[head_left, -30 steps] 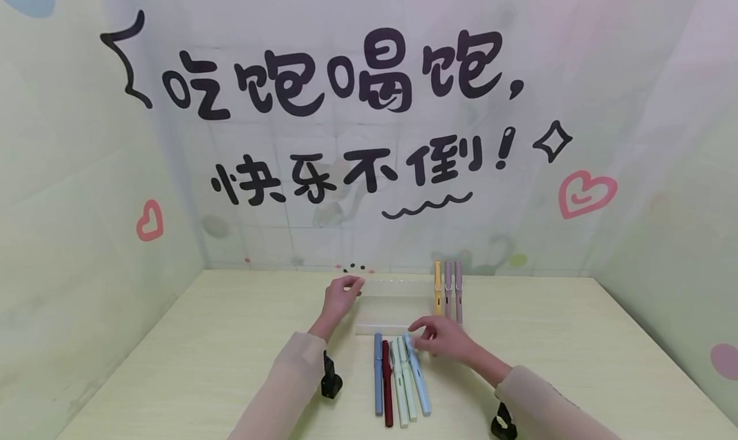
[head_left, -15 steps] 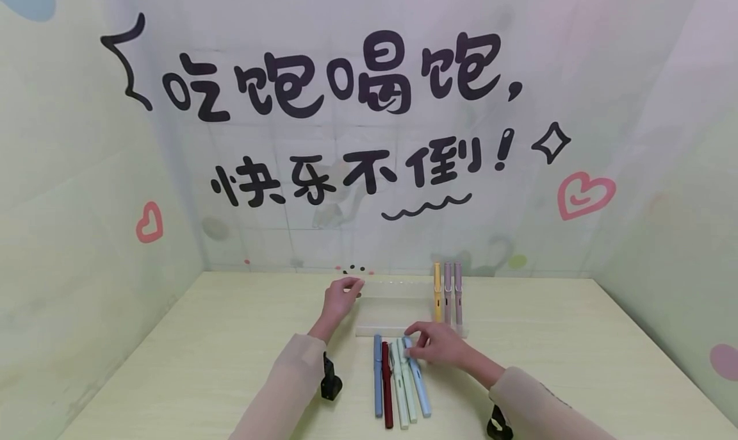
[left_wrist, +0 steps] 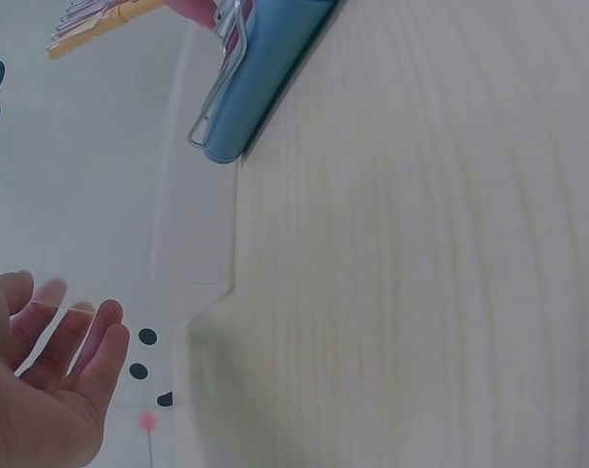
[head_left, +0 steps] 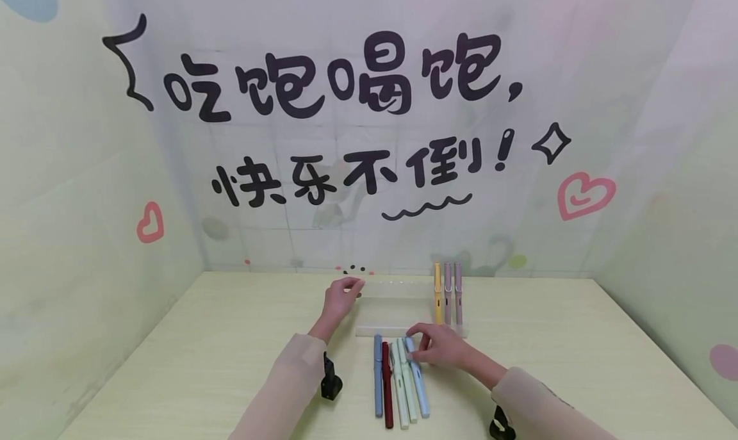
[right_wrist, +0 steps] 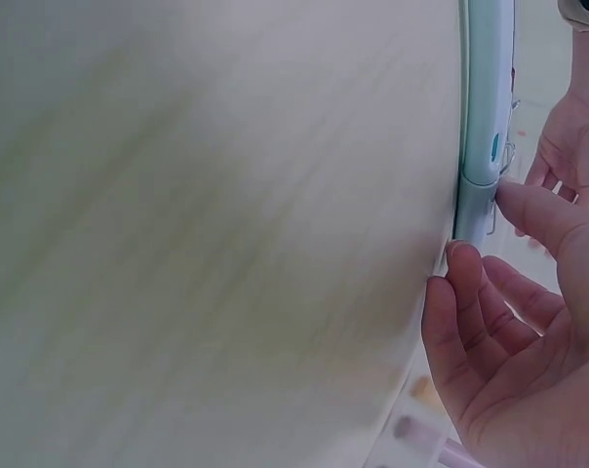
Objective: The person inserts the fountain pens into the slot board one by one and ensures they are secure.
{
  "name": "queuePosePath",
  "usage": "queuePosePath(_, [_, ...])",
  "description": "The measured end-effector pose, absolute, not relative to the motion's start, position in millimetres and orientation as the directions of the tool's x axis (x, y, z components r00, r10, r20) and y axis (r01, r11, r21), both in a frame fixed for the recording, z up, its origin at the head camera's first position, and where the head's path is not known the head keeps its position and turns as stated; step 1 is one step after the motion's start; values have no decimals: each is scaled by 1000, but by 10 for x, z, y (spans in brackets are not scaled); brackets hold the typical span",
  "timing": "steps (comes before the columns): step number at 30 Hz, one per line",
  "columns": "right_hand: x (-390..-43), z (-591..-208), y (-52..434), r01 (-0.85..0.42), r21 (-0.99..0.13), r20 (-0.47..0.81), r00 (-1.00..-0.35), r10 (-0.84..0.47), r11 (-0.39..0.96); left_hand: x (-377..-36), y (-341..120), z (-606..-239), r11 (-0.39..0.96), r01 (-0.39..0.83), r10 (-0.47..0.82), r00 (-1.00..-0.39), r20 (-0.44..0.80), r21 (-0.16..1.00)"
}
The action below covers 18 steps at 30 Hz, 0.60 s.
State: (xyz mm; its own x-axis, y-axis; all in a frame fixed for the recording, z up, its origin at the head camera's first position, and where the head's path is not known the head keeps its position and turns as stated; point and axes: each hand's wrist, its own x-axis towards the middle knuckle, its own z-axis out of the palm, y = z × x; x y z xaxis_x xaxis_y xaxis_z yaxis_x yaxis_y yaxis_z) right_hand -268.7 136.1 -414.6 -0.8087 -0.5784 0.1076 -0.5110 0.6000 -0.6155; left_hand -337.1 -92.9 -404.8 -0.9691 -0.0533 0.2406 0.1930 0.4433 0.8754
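A clear plastic pen holder [head_left: 380,331] stands at the back of the table, with a yellow pen [head_left: 437,293] and two purple pens [head_left: 453,293] upright in its right end. My left hand [head_left: 341,299] pinches the holder's upper left corner between thumb and fingers, which show through the plastic in the left wrist view. In front lies a row of capped pens: a blue pen [head_left: 378,376], a dark red pen [head_left: 387,385], two pale green pens [head_left: 400,385] and a light blue fountain pen [head_left: 419,385]. My right hand [head_left: 444,347] pinches that light blue pen by its cap end.
The pale wooden table [head_left: 548,357] runs back to a printed cloth wall [head_left: 323,235], with cloth sides at left and right. A black wrist camera [head_left: 330,379] hangs under the left sleeve; another black camera [head_left: 503,424] hangs under the right one.
My right hand has come slightly left and down onto the cap of the light blue pen, and its fingers have closed in there. The left hand stays on the holder's corner.
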Motion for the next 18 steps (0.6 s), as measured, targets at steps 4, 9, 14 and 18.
queuePosePath(4, [-2693,-4139,1380,-506,-623,88,-803,-590,596,-3378,-934,-4050,444,189,-54,-970,237,876])
queuePosePath(9, [-2702,-4134,1401,-500,-630,60,-794,-604,595,-3382,-931,-4044,450,187,-58,-970,237,873])
queuePosePath(14, [-2687,-4123,1404,-492,-632,37,-791,-610,599,-3372,-929,-4041,444,186,-56,-971,234,877])
queuePosePath(18, [-2679,-4128,1403,-479,-631,32,-802,-596,610,-3356,-921,-4029,445,182,-56,-971,230,877])
